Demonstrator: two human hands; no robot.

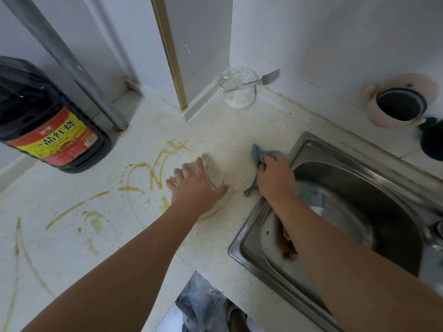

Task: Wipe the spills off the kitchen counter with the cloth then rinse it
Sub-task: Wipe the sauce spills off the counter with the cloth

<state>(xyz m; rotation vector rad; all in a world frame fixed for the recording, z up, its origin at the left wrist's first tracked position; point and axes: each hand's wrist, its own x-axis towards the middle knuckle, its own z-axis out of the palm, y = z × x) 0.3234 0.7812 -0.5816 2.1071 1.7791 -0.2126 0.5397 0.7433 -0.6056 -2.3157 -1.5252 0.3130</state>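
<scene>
A single wide-angle view from the person's head looks forward and steeply down onto the desk [215, 130], close enough that both forearms reach in from the bottom edge. It faces a wall corner, with the sink [309, 144] at right, and straight lines bow outward.

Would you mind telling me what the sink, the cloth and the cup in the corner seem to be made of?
The sink looks like brushed stainless steel: grey, with soft streaked reflections. The cloth, gripped by the right hand, seems a soft blue-grey woven or microfibre fabric, since it bunches and folds. The cup is clear glass or plastic; see-through, which one is unclear.
</scene>
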